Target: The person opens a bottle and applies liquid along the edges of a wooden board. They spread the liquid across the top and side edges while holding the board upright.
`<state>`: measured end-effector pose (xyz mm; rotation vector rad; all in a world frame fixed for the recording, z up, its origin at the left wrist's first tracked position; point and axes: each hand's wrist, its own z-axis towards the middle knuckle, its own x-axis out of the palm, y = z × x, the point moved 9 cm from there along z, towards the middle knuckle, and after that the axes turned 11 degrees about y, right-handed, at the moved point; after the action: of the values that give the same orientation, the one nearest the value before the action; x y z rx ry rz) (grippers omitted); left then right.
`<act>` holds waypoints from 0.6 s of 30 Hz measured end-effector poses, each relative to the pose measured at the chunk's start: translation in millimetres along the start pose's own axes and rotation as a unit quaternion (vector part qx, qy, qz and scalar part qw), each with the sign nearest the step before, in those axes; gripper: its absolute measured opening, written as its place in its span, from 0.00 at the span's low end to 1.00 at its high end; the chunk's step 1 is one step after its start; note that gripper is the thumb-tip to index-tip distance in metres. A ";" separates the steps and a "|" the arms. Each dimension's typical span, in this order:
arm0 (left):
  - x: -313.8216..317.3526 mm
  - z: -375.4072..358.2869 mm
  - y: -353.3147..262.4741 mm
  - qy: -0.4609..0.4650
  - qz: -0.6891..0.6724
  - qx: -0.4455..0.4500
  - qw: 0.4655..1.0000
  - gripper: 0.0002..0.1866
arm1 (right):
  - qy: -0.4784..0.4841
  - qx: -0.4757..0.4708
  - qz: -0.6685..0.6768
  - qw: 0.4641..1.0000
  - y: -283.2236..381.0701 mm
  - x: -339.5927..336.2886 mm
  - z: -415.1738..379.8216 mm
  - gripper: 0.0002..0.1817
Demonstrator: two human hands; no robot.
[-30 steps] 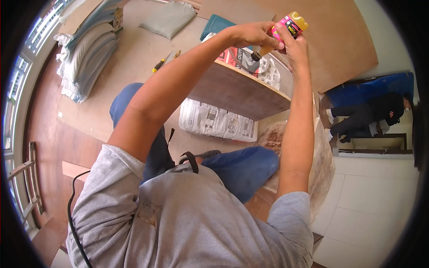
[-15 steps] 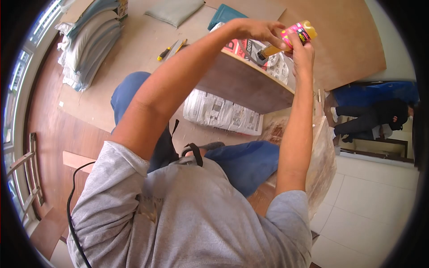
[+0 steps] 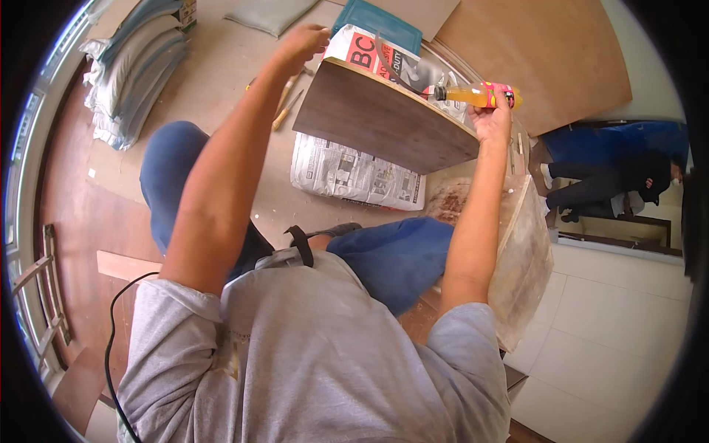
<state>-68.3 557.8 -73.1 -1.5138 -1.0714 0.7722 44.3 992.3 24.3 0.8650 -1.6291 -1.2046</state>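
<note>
A bottle of yellow liquid (image 3: 473,96) with a pink label and a dark cap is held sideways in my right hand (image 3: 493,122), above the far end of a dark wooden board (image 3: 384,114). Raised at the board's other end, my left hand (image 3: 304,46) is blurred, and its fingers are too smeared to read. Between the two hands, behind the board's upper edge, rests a red and white bag (image 3: 363,52) with a dark curved strip over it. Another printed white bag (image 3: 354,171) lies below the board.
Tools with yellow handles (image 3: 284,111) lie on the floor near my left forearm. Stacked bags (image 3: 140,74) stand at the far left, and a teal lid or tray (image 3: 380,26) is at the top. At the right, a person in dark clothes (image 3: 620,183) is near a doorway.
My left hand has let go of the bottle and moved left. My right hand has lowered the bottle, which is now nearly level. The view has shifted slightly.
</note>
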 end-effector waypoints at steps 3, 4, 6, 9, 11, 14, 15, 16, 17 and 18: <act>10.2 -1.4 59.4 -0.057 -0.082 0.041 0.994 0.28 | -0.030 -0.060 -0.086 0.994 17.5 -0.1 -11.3 0.24; 13.1 -0.8 78.3 -0.049 -0.100 0.056 0.992 0.29 | -0.040 -0.098 -0.122 0.987 28.8 1.9 -15.3 0.24; 20.0 -22.0 92.5 -0.041 -0.162 0.064 0.984 0.33 | -0.040 -0.094 -0.126 0.987 36.2 3.1 -17.6 0.25; 28.8 -35.9 90.5 0.024 -0.151 0.075 0.985 0.42 | -0.048 -0.082 -0.135 0.986 44.3 -3.7 -16.7 0.26; 45.0 -42.4 77.5 0.088 -0.061 0.100 0.989 0.38 | -0.057 -0.072 -0.142 0.986 46.3 -15.1 -10.5 0.27; 48.7 -42.1 73.9 0.097 -0.051 0.110 0.988 0.39 | -0.058 -0.047 -0.146 0.986 39.2 -23.3 -7.4 0.28; 47.4 -39.5 75.3 0.091 -0.034 0.102 0.990 0.40 | -0.064 -0.053 -0.143 0.986 39.1 -25.0 -7.7 0.28; 46.8 -35.9 77.5 0.090 -0.036 0.101 0.990 0.40 | -0.069 -0.061 -0.140 0.986 38.8 -26.7 -6.2 0.28; 47.1 -32.7 78.0 0.091 -0.033 0.109 0.989 0.42 | -0.068 -0.059 -0.141 0.986 36.8 -27.3 -4.3 0.28; 47.6 -30.1 78.2 0.090 -0.030 0.118 0.988 0.45 | -0.062 -0.044 -0.120 0.990 32.1 -28.2 -1.4 0.27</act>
<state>-5.5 588.4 -139.5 -1.3168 -0.8559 0.6798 54.8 1026.3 48.1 0.9674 -1.5895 -1.5127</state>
